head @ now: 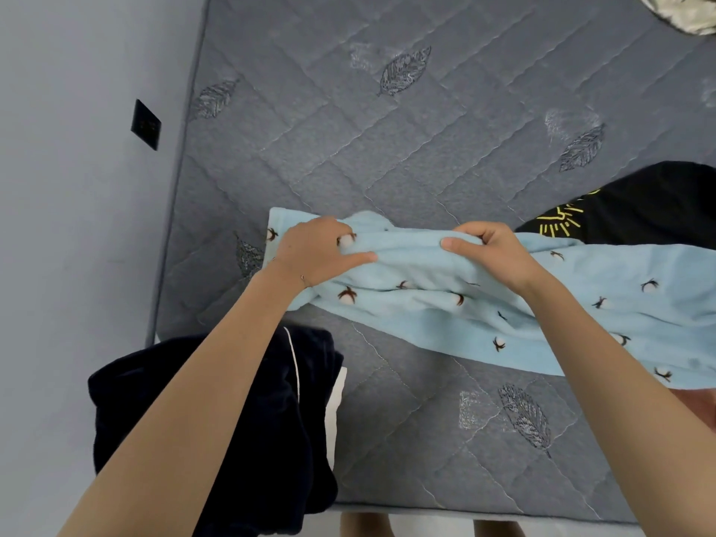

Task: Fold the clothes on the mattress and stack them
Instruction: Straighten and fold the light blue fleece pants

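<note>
**Spotter:** Head view, what are you holding?

**Operator:** I've got both hands on the light-blue printed garment (pixel 426 292). It lies across the near middle of the mattress (pixel 387 129) and trails off to the right, where its far edge meets a black shirt with a yellow print (pixel 639 203). My left hand (pixel 314 251) has its fingers curled into the top fold, thumb laid along it. My right hand (pixel 492 250) pinches the same fold a little way off.

**Spotter:** How will it handle?

**Operator:** Soft, plush and light, I'd say. It sags and wrinkles between my grips, so it has no stiffness to lean on. I'd take the fold edge wider, nearer its ends, so it doesn't bunch.

**Spotter:** Anything in the way?

**Operator:** A dark navy garment (pixel 271 420) sits at the near left corner under my forearm. There's a pale cloth (pixel 682 9) at the far right, well apart.
</note>
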A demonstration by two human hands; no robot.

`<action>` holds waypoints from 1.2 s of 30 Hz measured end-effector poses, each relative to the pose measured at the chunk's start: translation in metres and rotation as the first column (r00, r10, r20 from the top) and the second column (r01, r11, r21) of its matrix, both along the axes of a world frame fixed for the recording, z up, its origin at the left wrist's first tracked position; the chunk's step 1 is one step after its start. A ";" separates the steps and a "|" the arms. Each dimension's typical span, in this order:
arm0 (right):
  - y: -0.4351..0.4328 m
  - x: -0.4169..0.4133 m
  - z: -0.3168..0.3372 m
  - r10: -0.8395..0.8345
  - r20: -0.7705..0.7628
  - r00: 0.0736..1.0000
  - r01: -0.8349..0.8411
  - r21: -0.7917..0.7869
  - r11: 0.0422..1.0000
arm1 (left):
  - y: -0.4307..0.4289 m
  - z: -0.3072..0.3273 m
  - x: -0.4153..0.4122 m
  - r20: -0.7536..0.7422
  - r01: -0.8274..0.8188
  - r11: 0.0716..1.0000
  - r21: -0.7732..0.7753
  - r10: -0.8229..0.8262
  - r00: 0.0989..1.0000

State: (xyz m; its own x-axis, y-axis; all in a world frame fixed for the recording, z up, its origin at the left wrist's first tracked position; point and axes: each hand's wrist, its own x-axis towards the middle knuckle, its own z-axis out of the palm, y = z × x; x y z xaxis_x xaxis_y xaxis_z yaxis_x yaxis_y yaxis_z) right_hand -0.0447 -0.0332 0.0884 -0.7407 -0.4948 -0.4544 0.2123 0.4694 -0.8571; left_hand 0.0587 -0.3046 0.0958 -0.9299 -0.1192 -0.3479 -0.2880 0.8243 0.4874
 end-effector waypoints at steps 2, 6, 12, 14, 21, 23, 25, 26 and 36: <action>-0.006 -0.001 -0.009 -0.039 -0.041 0.998 0.040 0.036 0.999 | -0.006 -0.014 0.002 -0.015 0.042 0.998 -0.053 -0.042 0.999; -0.008 0.000 -0.029 -0.057 -0.129 0.990 0.076 0.153 0.985 | -0.026 -0.042 0.009 0.095 0.211 0.967 -0.140 -0.199 0.975; -0.003 0.007 -0.033 -0.047 -0.127 0.991 0.065 0.140 0.988 | -0.053 -0.046 0.021 0.080 0.280 0.952 -0.126 -0.271 0.959; -0.003 0.010 -0.029 0.042 -0.077 0.996 -0.031 0.130 0.991 | -0.061 -0.043 0.024 0.062 0.211 0.977 -0.003 -0.211 0.976; 0.000 -0.007 -0.019 -0.145 -0.041 0.989 0.147 0.054 0.988 | -0.081 -0.021 0.020 -0.025 -0.017 0.999 0.039 0.018 1.000; -0.010 -0.012 -0.026 -0.159 -0.174 0.972 0.182 0.129 0.975 | -0.084 -0.029 0.011 -0.104 0.016 1.000 -0.025 -0.018 0.994; -0.022 -0.016 -0.038 -0.089 -0.317 0.944 0.179 0.266 0.947 | -0.087 -0.048 0.004 -0.081 0.041 0.990 -0.134 -0.052 0.995; -0.027 -0.018 -0.045 -0.007 -0.373 0.928 0.153 0.364 0.919 | -0.088 -0.059 0.002 -0.027 0.050 0.981 -0.187 -0.056 0.998; -0.034 0.016 -0.091 0.287 -0.429 0.856 0.042 0.613 0.789 | -0.056 -0.121 0.034 0.219 0.311 0.923 -0.225 -0.263 0.940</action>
